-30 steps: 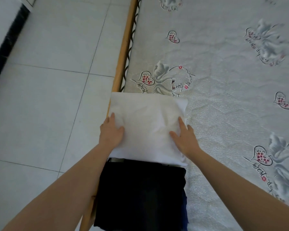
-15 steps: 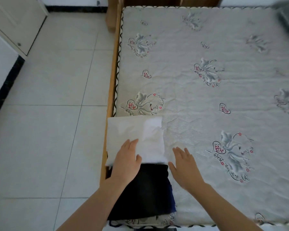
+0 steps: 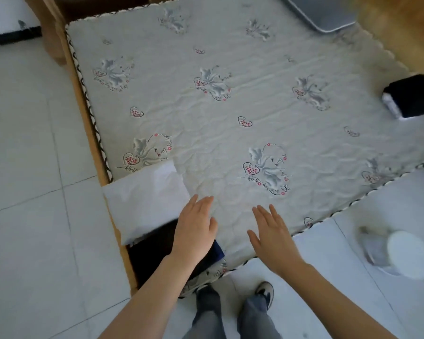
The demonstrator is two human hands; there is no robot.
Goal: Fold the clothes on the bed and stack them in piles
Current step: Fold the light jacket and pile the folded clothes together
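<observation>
Two folded garments sit at the near left corner of the bed (image 3: 230, 106): a white folded piece (image 3: 145, 204) lying along the wooden side rail (image 3: 88, 133), and a dark folded piece (image 3: 152, 253) just nearer the person, its far edge tucked under the white one and a blue edge showing at its right. Half a second ago the left hand rested flat on the white piece; now the left hand (image 3: 195, 231) is off it, held over the right part of the dark piece with the fingers straight, close together and holding nothing, the fingertips reaching over the bare mattress cover. The right hand (image 3: 271, 237) was beside the stack on the cover earlier and is now further right, well apart from the clothes, palm down, fingers extended and slightly spread, also empty; whether either palm touches the surface cannot be told. The view has also pulled back and swung right since the earlier picture, so far more of the patterned cover with its grey flowers and red hearts is in sight. At the far right edge of the bed another dark folded stack (image 3: 414, 99) with a pale layer at its side has come into view, blurred. A grey pillow-like shape (image 3: 323, 13) lies at the far right corner. Below the foot of the bed, the person's grey trouser legs (image 3: 230, 316) and shoes stand on the white tiled floor (image 3: 34, 167), and a blurred white round object (image 3: 406, 255) sits on the floor at the right.
</observation>
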